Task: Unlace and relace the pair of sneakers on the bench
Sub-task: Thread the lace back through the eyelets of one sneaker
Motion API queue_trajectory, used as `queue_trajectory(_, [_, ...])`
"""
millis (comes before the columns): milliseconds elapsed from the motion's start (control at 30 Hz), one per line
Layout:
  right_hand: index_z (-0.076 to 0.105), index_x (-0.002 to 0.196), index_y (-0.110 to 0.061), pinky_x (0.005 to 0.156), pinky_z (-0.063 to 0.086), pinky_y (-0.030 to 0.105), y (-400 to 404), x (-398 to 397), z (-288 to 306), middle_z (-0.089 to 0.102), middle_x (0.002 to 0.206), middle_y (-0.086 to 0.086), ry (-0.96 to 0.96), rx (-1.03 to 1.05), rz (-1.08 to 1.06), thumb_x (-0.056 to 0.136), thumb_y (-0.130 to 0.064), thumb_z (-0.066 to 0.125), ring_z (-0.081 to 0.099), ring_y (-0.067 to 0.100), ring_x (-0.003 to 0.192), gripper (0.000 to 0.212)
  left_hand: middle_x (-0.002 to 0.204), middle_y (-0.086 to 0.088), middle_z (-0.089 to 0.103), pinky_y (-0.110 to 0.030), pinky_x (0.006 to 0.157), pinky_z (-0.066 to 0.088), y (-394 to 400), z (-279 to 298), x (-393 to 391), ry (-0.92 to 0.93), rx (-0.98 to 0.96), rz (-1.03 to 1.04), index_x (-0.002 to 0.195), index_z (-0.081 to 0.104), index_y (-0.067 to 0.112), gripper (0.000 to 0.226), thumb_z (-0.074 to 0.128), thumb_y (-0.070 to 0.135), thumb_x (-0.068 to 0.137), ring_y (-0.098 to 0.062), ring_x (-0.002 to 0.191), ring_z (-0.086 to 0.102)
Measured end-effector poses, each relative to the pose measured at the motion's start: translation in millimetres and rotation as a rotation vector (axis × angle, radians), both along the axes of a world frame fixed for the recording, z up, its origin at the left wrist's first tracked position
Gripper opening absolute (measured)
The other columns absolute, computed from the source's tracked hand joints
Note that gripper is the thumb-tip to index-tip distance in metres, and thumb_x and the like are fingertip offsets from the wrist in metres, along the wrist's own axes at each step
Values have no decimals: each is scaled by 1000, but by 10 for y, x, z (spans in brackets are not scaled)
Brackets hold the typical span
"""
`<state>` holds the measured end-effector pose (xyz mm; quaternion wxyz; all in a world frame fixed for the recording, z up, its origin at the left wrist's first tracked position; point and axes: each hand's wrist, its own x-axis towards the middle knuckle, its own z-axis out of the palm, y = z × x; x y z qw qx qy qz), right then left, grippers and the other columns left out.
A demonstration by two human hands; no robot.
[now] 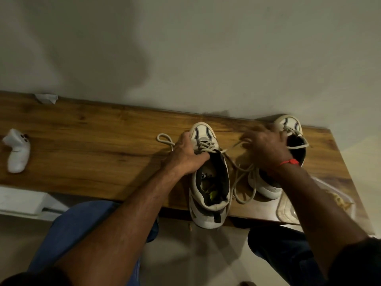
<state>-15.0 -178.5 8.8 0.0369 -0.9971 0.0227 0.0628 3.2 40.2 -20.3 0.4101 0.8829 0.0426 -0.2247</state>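
Two white sneakers stand side by side on the wooden bench (pixel 92 141), toes toward the wall. My left hand (pixel 185 155) grips the left sneaker (pixel 210 195) at its tongue and lace area, thumb inside the opening. The heel of this sneaker overhangs the bench's front edge. Its beige lace (pixel 241 178) is loose, with a loop lying to the left and long strands trailing right. My right hand (pixel 266 147), blurred, is closed on a strand of that lace between the shoes and partly covers the right sneaker (pixel 292 129).
A white game controller (pixel 17 151) lies on the bench's left part. A scrap of white paper (pixel 46 98) sits at the back edge by the wall. A clear plastic bag (pixel 327 195) lies on the bench's right end. My knees in blue jeans are below the front edge.
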Motion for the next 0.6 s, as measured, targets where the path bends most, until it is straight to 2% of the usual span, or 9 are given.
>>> queue_trajectory(67, [48, 139, -39, 105, 23, 49, 166, -27, -22, 42, 149, -4, 85, 20, 191, 94, -45, 58, 22, 31, 139, 46, 138, 0, 53, -48, 97, 53, 7, 25, 8, 2, 16, -6, 146, 28, 31, 77, 75, 40, 85, -22, 118, 57])
queue_trajectory(133, [57, 128, -39, 96, 24, 44, 250, -11, -39, 56, 130, -6, 68, 42, 280, 98, -44, 52, 30, 24, 135, 31, 128, 3, 53, -41, 90, 54, 41, 113, 23, 41, 25, -33, 136, 38, 28, 63, 74, 44, 88, -18, 111, 57])
queue_trajectory(200, [64, 115, -37, 88, 24, 38, 215, 7, -56, 60, 103, -12, 34, 133, 283, 100, -40, 51, 43, 18, 121, 21, 114, 7, 54, -35, 75, 53, 114, 226, 43, 110, 33, -103, 122, 48, 29, 43, 67, 53, 91, -14, 101, 58])
queue_trajectory(267, [66, 108, -37, 92, 34, 41, 148, 16, -94, 59, 90, -18, 58, 247, 276, 99, -37, 53, 53, 15, 108, 15, 109, 3, 60, -29, 63, 49, 219, 309, 78, 188, 36, -172, 111, 54, 28, 32, 60, 55, 95, -13, 90, 59])
queue_trajectory(333, [66, 104, -39, 95, 44, 47, 111, 33, -119, 64, 86, -20, 70, 301, 292, 98, -36, 56, 60, 15, 98, 13, 104, -2, 65, -27, 55, 43, 316, 364, 113, 248, 53, -217, 110, 59, 27, 28, 60, 51, 96, -12, 76, 56])
queue_trajectory(400, [67, 105, -38, 92, 48, 49, 108, 36, -141, 68, 86, -19, 71, 329, 292, 97, -36, 57, 62, 13, 93, 13, 95, 2, 65, -27, 56, 40, 360, 381, 131, 260, 75, -273, 108, 64, 27, 21, 63, 44, 96, -12, 72, 54])
queue_trajectory(500, [66, 100, -37, 92, 47, 48, 109, 30, -143, 67, 85, -17, 60, 329, 286, 98, -37, 56, 60, 13, 91, 10, 99, 4, 68, -29, 67, 48, 377, 362, 149, 112, 48, -266, 101, 71, 21, 11, 66, 29, 96, -13, 86, 62])
queue_trajectory(600, [64, 97, -37, 93, 41, 45, 80, 15, -80, 65, 88, -16, 57, 176, 295, 98, -40, 54, 56, 13, 98, 10, 97, 3, 68, -37, 80, 56, 424, 283, 166, -16, 192, -194, 95, 71, 22, 9, 68, 30, 94, -14, 87, 64])
